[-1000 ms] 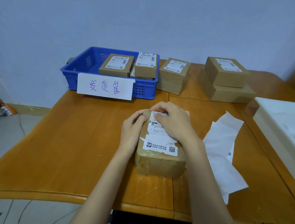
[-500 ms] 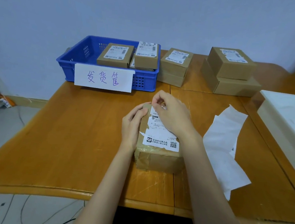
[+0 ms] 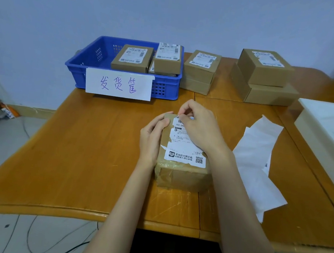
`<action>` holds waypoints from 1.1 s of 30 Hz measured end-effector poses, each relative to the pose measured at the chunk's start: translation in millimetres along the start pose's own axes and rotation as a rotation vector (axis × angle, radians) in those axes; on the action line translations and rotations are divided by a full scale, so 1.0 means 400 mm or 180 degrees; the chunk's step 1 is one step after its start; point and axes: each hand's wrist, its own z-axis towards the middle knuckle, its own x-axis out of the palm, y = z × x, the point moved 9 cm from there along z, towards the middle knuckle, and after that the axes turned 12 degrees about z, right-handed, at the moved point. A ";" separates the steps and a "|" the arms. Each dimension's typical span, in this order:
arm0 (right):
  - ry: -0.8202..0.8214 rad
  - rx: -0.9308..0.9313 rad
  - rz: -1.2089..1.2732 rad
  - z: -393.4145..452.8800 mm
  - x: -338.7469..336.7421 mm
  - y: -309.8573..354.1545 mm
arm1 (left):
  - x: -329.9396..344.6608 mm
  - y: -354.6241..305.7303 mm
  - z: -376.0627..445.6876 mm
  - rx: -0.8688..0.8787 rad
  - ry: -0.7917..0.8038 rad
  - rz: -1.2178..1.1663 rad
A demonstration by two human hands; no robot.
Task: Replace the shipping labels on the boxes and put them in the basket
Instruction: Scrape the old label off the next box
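Note:
A taped brown box [image 3: 182, 177] lies on the wooden table [image 3: 80, 155] in front of me, with a torn white shipping label [image 3: 184, 149] on its top. My left hand [image 3: 153, 135] grips the box's left side, thumb on the top far corner. My right hand [image 3: 198, 124] rests over the label and pinches its far edge between thumb and fingers. The blue basket [image 3: 91, 60] stands at the back left, with labelled boxes [image 3: 133, 57] inside and a handwritten paper sign on its front.
Two stacks of brown boxes stand behind: one [image 3: 200, 71] beside the basket, one [image 3: 264, 76] farther right. White backing sheets [image 3: 257, 159] lie right of my arm. A white tray [image 3: 325, 134] sits at the right edge. Cables run on the floor below.
My right hand slid from flat on the label's middle up to its far edge and now pinches it. The left hand kept its hold on the box.

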 end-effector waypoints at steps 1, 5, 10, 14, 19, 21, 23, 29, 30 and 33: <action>-0.0009 0.0041 -0.0040 0.000 -0.001 -0.002 | -0.001 0.001 0.000 0.0000 -0.0009 0.0023; -0.0091 0.0329 0.0231 -0.004 -0.009 -0.020 | -0.001 0.005 0.001 -0.0014 -0.0016 0.0059; 0.0001 0.0113 0.0637 -0.014 -0.013 0.002 | 0.002 0.002 0.000 -0.0002 0.0018 -0.0064; -0.0117 0.0098 0.0215 -0.010 -0.013 -0.004 | 0.000 0.006 0.002 -0.0036 -0.0006 -0.0004; -0.0494 0.0269 0.0632 -0.012 -0.044 -0.028 | 0.001 0.006 0.001 -0.0028 0.0016 0.0023; -0.0671 0.0311 0.0792 -0.019 -0.057 -0.032 | 0.000 0.008 0.000 -0.0049 -0.0008 0.0004; -0.0696 0.0248 0.0818 -0.023 -0.063 -0.024 | 0.001 0.009 0.001 -0.0037 0.0003 -0.0013; -0.0751 0.0147 0.0699 -0.033 -0.069 -0.016 | 0.002 0.008 0.002 -0.0063 0.0015 -0.0050; -0.0797 0.0200 0.0492 -0.035 -0.070 -0.021 | 0.002 0.008 0.001 -0.0056 0.0024 -0.0038; -0.0575 0.0262 0.0243 -0.033 -0.053 -0.030 | 0.002 0.007 0.001 -0.0055 0.0010 -0.0041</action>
